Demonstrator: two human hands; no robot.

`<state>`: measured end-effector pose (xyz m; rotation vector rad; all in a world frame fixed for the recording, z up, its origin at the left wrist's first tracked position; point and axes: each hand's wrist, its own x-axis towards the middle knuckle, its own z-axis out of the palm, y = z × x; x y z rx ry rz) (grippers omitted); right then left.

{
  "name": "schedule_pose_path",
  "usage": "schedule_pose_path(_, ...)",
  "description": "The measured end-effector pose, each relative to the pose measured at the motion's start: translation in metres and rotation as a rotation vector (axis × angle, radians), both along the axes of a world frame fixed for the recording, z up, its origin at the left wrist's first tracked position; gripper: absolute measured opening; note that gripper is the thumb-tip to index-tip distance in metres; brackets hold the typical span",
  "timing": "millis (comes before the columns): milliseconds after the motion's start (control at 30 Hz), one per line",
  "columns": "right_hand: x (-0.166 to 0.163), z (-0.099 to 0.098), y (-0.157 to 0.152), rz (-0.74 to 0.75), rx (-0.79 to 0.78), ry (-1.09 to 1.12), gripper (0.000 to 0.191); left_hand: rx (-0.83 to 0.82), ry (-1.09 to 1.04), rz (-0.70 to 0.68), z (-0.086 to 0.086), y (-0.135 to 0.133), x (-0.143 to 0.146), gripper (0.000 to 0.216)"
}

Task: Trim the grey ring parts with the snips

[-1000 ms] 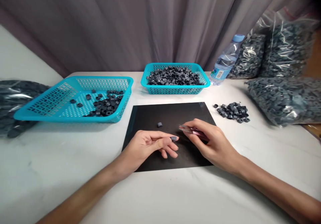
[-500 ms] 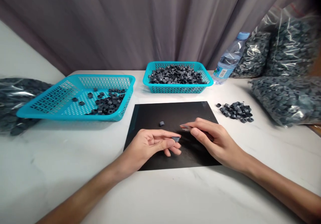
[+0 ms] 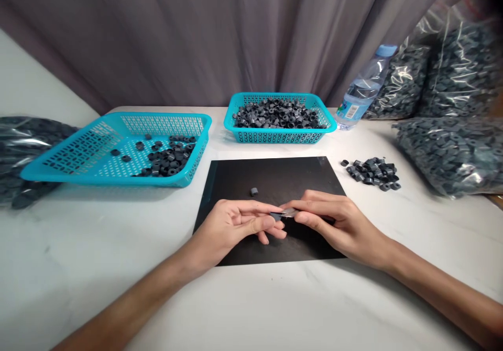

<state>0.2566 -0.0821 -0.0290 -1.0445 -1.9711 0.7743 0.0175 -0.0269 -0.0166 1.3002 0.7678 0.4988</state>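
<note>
Over the black mat (image 3: 271, 175), my left hand (image 3: 241, 222) pinches a small dark grey plastic piece (image 3: 277, 216) between thumb and index finger, the other fingers curled below. My right hand (image 3: 334, 222) is closed on a thin, shiny metal blade (image 3: 290, 212), whose tip meets the grey piece. Most of the blade's handle is hidden by my right fingers. One loose grey ring (image 3: 254, 191) lies on the mat just beyond my left hand.
At the left stands a blue basket (image 3: 113, 179) with some grey rings; another blue basket (image 3: 279, 137) at the back is full. A heap of rings (image 3: 373, 173) lies right of the mat, near a water bottle (image 3: 361, 94) and bulging plastic bags (image 3: 456, 152). Another bag (image 3: 31, 146) is far left.
My right hand has moved slightly left and down, bringing the blade from apart to against the grey piece. My left hand stays nearly in place. The view has shifted a little.
</note>
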Motion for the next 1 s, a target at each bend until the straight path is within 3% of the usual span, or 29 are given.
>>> schedule_pose_path(1000, -0.0044, -0.0007, -0.0018, -0.023, 0.148, -0.106, 0.026, -0.003, -0.002, 0.011, 0.0020, -0.0023, 0.0030, 0.019)
